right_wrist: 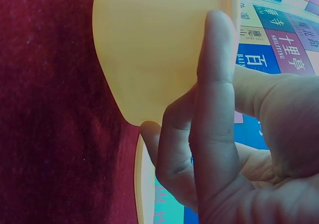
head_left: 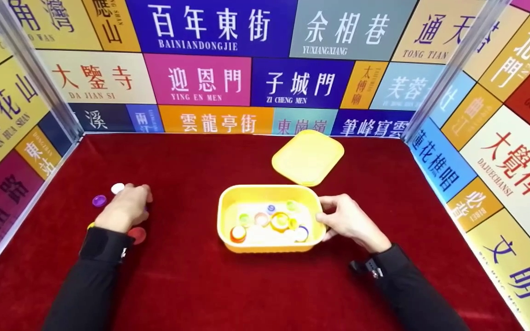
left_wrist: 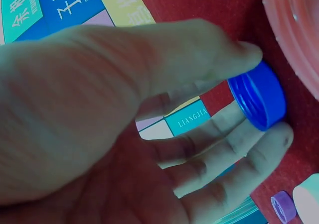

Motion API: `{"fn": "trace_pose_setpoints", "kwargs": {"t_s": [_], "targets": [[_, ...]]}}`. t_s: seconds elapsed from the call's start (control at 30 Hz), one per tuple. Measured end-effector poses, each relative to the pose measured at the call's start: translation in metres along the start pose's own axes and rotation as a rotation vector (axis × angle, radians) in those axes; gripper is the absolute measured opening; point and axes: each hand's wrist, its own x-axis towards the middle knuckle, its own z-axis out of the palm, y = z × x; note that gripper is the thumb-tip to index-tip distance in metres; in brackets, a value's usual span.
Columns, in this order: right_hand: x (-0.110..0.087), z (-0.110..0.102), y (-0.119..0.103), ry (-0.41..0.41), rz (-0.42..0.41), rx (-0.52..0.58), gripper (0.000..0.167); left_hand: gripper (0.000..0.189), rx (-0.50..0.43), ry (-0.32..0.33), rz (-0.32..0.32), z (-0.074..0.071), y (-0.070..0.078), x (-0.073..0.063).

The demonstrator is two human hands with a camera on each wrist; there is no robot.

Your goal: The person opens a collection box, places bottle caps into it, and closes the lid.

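My left hand (head_left: 124,209) pinches a blue bottle cap (left_wrist: 273,97) between thumb and fingertips, low over the left side of the table. Around it lie a white cap (head_left: 118,188), a purple cap (head_left: 99,201) and a red cap (head_left: 138,235); a sliver of yellow shows beside the wrist. At the middle stands a yellow plastic box (head_left: 269,248) holding several bottle caps of mixed colours and sizes. My right hand (head_left: 350,220) grips its right wall, with the thumb at the rim and the other fingers along the outside.
Behind the box lies its yellow lid (head_left: 308,157), flat on the dark red tablecloth (head_left: 177,285). Panels with coloured signs (head_left: 196,80) wall in the back and both sides, with metal posts (head_left: 451,69) at the rear corners.
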Motion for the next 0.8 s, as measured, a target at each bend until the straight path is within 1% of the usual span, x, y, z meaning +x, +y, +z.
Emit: {"fn": "trace_pose_setpoints", "kwargs": {"t_s": [0.2, 0.43, 0.5, 0.67, 0.8], "targets": [[0.0, 0.0, -0.001, 0.002, 0.0, -0.008, 0.046, 0.026, -0.009, 0.018, 0.013, 0.001, 0.001, 0.0], [0.0, 0.0, 0.0, -0.004, -0.001, -0.007, 0.047, 0.026, -0.02, 0.016, 0.017, 0.002, 0.006, 0.001], [0.0, 0.0, 0.0, -0.003, 0.001, -0.004, 0.046, 0.027, -0.028, 0.044, 0.035, 0.003, 0.009, 0.002], [0.0, 0.0, -0.001, 0.002, 0.005, -0.003, 0.046, 0.026, -0.065, 0.175, 0.123, 0.009, 0.018, 0.008], [0.0, 0.0, -0.001, 0.001, 0.004, -0.008, 0.045, 0.026, -0.111, 0.235, 0.16, 0.014, 0.031, 0.011]]}}
